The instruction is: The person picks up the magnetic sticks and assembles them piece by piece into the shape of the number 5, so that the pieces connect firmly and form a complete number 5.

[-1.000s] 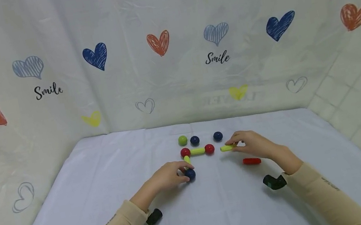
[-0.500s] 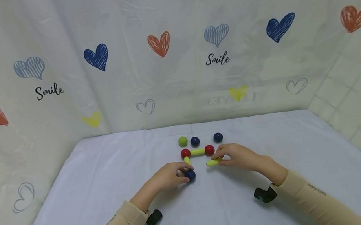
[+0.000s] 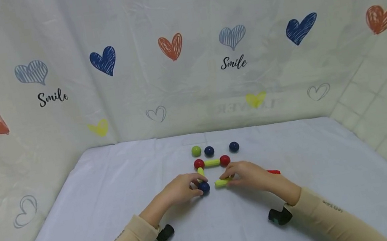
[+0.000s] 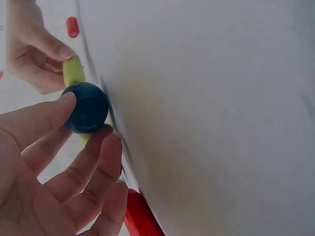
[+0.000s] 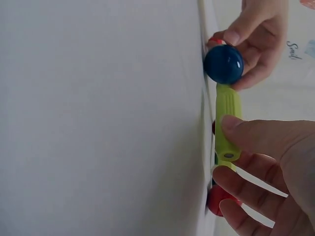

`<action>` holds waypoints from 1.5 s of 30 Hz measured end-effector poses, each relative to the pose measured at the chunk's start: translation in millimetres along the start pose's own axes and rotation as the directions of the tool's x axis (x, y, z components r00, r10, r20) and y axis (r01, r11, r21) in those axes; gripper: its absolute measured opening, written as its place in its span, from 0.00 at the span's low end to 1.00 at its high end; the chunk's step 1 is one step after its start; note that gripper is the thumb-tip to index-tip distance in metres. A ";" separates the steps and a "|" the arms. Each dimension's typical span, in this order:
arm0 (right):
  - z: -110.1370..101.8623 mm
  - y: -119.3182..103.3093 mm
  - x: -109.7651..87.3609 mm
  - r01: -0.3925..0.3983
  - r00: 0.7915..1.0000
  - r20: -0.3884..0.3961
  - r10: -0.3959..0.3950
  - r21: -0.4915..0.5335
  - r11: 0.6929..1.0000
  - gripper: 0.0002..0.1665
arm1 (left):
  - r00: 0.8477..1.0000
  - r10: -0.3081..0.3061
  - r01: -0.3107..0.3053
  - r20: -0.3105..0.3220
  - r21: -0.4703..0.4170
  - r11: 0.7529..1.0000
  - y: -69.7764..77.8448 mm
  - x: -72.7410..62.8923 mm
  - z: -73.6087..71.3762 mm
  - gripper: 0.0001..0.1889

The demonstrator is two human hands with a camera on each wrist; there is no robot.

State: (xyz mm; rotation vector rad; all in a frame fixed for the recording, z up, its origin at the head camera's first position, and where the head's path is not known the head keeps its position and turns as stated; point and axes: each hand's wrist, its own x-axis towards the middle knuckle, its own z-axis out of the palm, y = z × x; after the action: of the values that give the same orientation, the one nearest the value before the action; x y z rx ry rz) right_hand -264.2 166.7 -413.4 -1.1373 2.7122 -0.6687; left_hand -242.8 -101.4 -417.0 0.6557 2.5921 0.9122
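My left hand pinches a dark blue ball between thumb and fingers on the white table. A yellow-green rod runs from this ball back to a red ball. From there another yellow-green rod leads right to a second red ball. My right hand pinches a loose yellow-green rod, which has a metal dot in its end. In the head view a small gap separates this rod from the blue ball. Fingers partly hide both held pieces.
Behind the joined pieces lie a green ball and two dark blue balls, one left and one right. A red rod is partly hidden behind my right hand. Another red piece shows below my left fingers.
My right hand has carried the loose yellow-green rod left and towards me, from right of the red balls to beside the held blue ball. My left hand stays in place.
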 end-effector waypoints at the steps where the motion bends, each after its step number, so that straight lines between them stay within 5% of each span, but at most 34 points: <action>1: 0.7 -1.7 0.0 0.003 1.000 0.001 -0.003 -0.003 1.000 0.16 | 1.000 0.004 -0.004 -0.001 0.001 1.000 0.3 -0.1 -0.1 0.17; 22: 9.0 -9.5 6.4 0.060 0.998 -0.003 -0.060 -0.018 0.998 0.16 | 1.000 0.010 -0.010 0.005 -0.001 1.000 3.1 1.1 -0.8 0.16; 32: -4.6 2.4 0.1 -0.005 0.992 -0.127 0.019 0.110 0.994 0.20 | 1.000 0.012 -0.012 0.005 0.003 1.000 2.4 2.1 0.0 0.16; 36: -12.4 12.2 0.1 -0.020 0.979 -0.197 0.043 0.117 0.993 0.18 | 1.000 0.017 -0.017 0.009 -0.003 1.000 2.7 1.7 -0.3 0.16; 45: -24.3 40.5 2.2 -0.144 0.931 -0.287 0.226 0.280 0.949 0.18 | 1.000 -0.008 0.009 0.019 -0.023 1.000 2.8 1.6 0.1 0.17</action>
State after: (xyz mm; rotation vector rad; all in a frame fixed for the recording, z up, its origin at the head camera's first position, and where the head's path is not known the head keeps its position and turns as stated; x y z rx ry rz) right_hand -298.8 198.7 -409.5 -0.7546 2.8251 -1.2194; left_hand -243.2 -98.6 -415.5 0.6434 2.5621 0.9273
